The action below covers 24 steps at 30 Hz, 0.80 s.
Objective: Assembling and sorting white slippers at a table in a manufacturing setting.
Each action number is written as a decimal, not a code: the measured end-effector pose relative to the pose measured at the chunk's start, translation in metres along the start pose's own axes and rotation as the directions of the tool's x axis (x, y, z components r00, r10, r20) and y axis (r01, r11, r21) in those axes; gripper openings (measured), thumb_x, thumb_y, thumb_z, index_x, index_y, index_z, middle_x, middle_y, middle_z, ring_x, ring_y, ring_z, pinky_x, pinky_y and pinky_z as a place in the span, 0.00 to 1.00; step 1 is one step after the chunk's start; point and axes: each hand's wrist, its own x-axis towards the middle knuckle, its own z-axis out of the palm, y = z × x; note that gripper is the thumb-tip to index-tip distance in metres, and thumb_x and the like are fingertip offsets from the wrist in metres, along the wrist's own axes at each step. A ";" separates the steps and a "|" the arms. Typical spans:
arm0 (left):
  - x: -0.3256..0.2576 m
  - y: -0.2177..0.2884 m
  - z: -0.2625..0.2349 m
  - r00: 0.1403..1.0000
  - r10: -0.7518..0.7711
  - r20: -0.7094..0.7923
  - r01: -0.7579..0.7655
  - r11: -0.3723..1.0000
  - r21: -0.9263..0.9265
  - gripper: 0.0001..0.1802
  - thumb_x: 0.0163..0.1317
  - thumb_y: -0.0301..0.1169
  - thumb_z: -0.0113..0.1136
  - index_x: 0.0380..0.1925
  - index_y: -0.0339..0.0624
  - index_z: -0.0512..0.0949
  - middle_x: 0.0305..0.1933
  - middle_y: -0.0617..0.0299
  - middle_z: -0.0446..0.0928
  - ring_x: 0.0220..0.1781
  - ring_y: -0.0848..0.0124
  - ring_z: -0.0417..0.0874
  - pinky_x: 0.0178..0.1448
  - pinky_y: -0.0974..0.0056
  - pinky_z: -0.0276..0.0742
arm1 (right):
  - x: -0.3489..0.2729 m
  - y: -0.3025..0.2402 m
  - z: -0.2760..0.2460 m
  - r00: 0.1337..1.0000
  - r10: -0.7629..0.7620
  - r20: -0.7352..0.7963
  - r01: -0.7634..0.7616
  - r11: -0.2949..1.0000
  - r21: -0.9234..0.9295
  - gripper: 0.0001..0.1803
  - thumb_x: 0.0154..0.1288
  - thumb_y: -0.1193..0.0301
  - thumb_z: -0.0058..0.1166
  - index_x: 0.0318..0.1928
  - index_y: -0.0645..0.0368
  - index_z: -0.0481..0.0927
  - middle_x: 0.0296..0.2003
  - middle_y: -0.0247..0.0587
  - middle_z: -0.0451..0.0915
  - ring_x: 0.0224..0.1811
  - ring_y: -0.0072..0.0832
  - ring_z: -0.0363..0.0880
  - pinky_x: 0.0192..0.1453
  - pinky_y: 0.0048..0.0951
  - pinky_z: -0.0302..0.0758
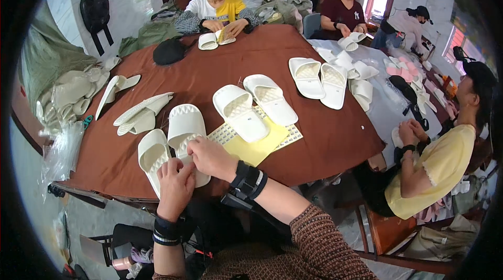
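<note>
Close in front of me on the table lie two white slide slippers, a left one [150,150] and a right one [184,122]. Over the heel part of the right slipper, my right hand [212,158] is closed in a pinch. My left hand [176,184], closed too, is beside it between the two heels. The fingertips of both hands nearly meet, and whatever they pinch is too small or hidden to make out. Just right of them, a yellow sheet [264,142] and a printed label sheet [222,134] lie partly under another slipper pair [242,115].
More white slippers [308,78] lie on the brown tablecloth [209,67], some on their sides [144,112] at left. A black cap [168,52] is farther back. Co-workers sit across and at right [429,175]. Bags [65,149] hang by the left edge.
</note>
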 end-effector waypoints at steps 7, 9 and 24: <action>0.003 0.005 -0.002 1.000 -0.009 0.020 0.009 1.000 0.002 0.11 0.58 0.29 0.57 0.40 0.44 0.81 0.38 0.54 0.70 0.44 0.55 0.71 0.51 0.53 0.65 | -0.005 -0.015 -0.011 0.995 0.070 0.072 -0.063 0.993 -0.101 0.05 0.62 0.75 0.48 0.39 0.59 0.73 0.37 0.49 0.75 0.38 0.50 0.79 0.39 0.47 0.76; 0.003 0.004 -0.003 1.000 -0.005 0.017 0.005 1.000 0.008 0.11 0.57 0.28 0.57 0.40 0.43 0.81 0.38 0.54 0.70 0.44 0.55 0.71 0.51 0.53 0.65 | -0.007 -0.015 -0.009 0.997 0.043 0.067 -0.033 0.988 -0.149 0.06 0.60 0.74 0.50 0.39 0.60 0.72 0.38 0.48 0.74 0.39 0.49 0.79 0.39 0.46 0.77; 0.005 0.004 -0.004 0.998 -0.028 0.060 0.028 1.000 -0.013 0.14 0.51 0.27 0.60 0.40 0.43 0.80 0.40 0.54 0.68 0.46 0.55 0.69 0.54 0.52 0.64 | -0.010 -0.018 -0.010 0.990 -0.106 0.092 0.121 0.975 -0.184 0.08 0.54 0.75 0.53 0.36 0.61 0.72 0.36 0.47 0.73 0.37 0.43 0.77 0.38 0.40 0.76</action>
